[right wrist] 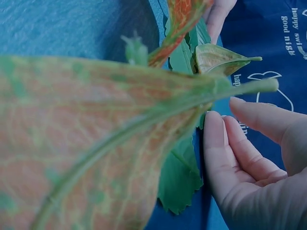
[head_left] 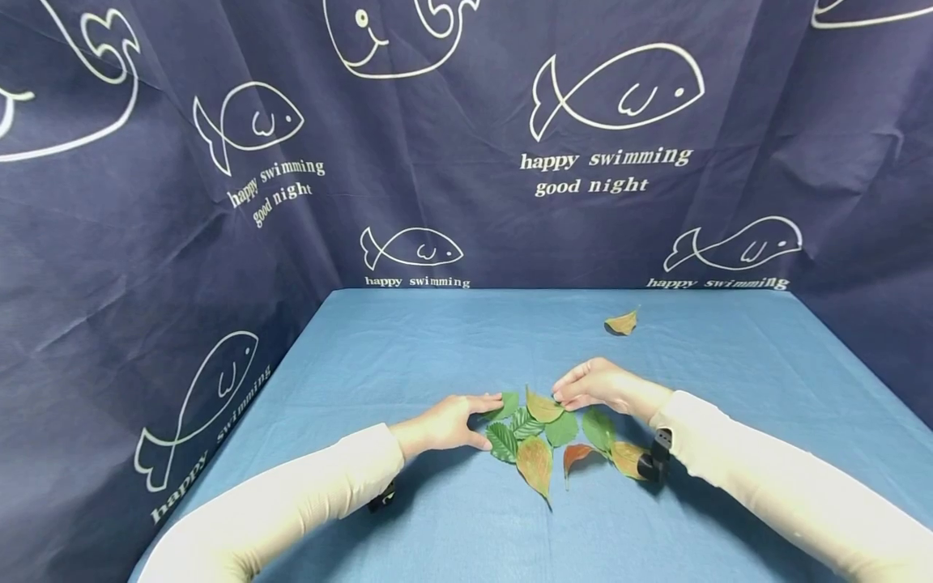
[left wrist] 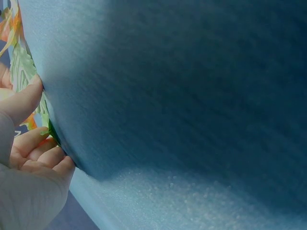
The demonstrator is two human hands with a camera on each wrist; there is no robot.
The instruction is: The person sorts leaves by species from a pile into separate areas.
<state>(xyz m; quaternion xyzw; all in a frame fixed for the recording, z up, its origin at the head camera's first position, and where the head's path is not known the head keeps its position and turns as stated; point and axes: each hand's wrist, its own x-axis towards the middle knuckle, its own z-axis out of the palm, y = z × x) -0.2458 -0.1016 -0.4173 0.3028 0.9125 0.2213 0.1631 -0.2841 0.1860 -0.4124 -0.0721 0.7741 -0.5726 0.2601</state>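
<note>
Left hand [head_left: 452,423] partly covers green leaf [head_left: 509,403]; right hand [head_left: 599,384], contact unclear.

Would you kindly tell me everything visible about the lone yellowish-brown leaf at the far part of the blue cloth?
The lone yellowish-brown leaf has a tapering blade and a thin stem, which points up and right in the head view. Whether it is real or artificial, I cannot tell. It rests on the blue cloth, beyond the right hand, apart from the other leaves. Dark shadow beneath suggests a raised edge. Neither hand touches it.
</note>
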